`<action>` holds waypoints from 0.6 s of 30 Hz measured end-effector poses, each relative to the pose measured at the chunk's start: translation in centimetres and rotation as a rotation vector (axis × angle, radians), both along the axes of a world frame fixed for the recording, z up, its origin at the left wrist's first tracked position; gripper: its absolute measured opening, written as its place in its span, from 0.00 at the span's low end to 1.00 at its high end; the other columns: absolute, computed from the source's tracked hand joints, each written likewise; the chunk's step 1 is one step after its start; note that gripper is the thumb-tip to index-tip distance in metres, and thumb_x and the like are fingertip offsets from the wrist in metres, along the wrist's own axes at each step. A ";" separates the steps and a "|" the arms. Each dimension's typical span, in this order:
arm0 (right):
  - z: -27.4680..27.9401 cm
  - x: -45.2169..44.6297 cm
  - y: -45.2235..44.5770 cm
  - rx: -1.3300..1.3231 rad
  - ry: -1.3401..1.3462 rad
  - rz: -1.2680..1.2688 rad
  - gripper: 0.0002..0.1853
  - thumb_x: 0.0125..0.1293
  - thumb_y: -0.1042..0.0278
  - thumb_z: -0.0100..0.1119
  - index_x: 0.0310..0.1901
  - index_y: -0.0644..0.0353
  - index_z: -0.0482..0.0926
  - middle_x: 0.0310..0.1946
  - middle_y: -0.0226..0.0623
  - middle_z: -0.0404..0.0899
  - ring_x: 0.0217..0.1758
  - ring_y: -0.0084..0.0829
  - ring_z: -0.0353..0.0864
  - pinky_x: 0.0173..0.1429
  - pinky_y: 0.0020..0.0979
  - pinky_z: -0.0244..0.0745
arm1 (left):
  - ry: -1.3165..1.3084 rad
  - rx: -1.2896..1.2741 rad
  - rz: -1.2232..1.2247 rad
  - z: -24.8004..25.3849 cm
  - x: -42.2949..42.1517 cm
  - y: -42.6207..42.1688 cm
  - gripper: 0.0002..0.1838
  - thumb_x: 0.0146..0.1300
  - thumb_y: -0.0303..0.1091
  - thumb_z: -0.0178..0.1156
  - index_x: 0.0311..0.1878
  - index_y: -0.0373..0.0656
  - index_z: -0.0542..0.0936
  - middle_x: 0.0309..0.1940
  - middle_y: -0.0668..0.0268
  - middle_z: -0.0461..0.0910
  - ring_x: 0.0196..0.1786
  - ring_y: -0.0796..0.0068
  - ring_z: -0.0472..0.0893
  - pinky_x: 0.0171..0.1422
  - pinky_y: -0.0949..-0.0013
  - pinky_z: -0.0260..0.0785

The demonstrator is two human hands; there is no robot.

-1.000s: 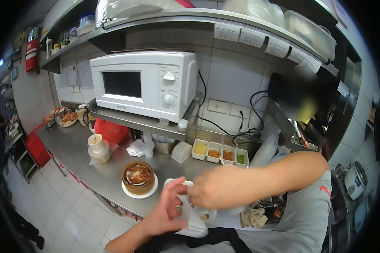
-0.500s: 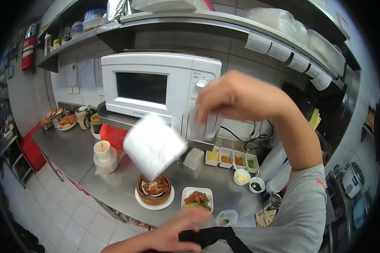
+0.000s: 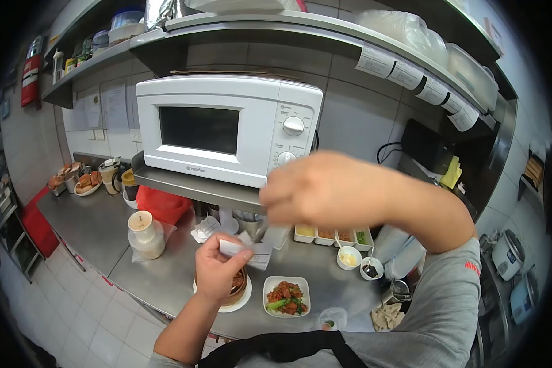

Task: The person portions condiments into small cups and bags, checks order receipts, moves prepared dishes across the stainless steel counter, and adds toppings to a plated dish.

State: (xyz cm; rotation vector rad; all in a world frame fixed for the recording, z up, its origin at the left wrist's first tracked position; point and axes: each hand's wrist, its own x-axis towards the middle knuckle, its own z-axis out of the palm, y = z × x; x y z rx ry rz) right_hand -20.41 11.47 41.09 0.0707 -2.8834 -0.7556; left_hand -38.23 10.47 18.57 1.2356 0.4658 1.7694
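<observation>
My left hand (image 3: 218, 270) pinches a folded white paper slip (image 3: 257, 253) between thumb and fingers, above a bamboo steamer (image 3: 240, 295) that it partly hides. The steamer holds brown food and rests on a white plate (image 3: 246, 302). My right hand (image 3: 297, 193) is raised in front of the microwave's lower right corner, fingers curled and blurred; whatever it may hold cannot be made out. Nearer me on the counter, a square white dish (image 3: 276, 311) contains glazed brown pieces and green vegetables.
A white microwave (image 3: 214, 129) stands on a metal shelf. Beneath the right arm are topping containers (image 3: 363, 238) and two small bowls (image 3: 348, 257) (image 3: 371, 268). Stacked tubs (image 3: 143, 235) and a red bag (image 3: 162, 204) sit left. Paper slips (image 3: 405, 75) hang from the upper shelf.
My left hand has risen and closed on the paper, which was loose and blurred in the air half a second ago. My right hand has come down and left.
</observation>
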 end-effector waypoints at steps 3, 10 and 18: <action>5.4 1.3 7.6 0.255 0.481 0.153 0.10 0.49 0.83 0.53 0.33 0.62 0.79 0.35 0.35 0.78 0.40 0.34 0.79 0.44 0.29 0.76 | 0.065 0.013 0.098 -1.5 -0.8 -0.4 0.11 0.52 0.18 0.63 0.37 0.39 0.72 0.34 0.66 0.77 0.36 0.79 0.77 0.50 0.73 0.69; 8.0 7.9 20.5 -0.261 1.516 -0.403 0.14 0.56 0.77 0.58 0.45 0.60 0.82 0.36 0.33 0.80 0.41 0.21 0.75 0.46 0.22 0.70 | -0.116 -0.209 0.275 -6.2 -5.2 -5.5 0.12 0.55 0.20 0.61 0.39 0.42 0.70 0.33 0.70 0.74 0.35 0.82 0.73 0.46 0.74 0.66; 9.5 6.8 19.3 -0.083 1.644 -0.417 0.13 0.54 0.71 0.61 0.42 0.56 0.83 0.35 0.39 0.81 0.39 0.28 0.77 0.45 0.27 0.71 | -0.138 -0.225 0.306 -7.6 -8.1 -6.8 0.10 0.58 0.21 0.59 0.40 0.42 0.69 0.34 0.70 0.73 0.37 0.82 0.72 0.47 0.74 0.65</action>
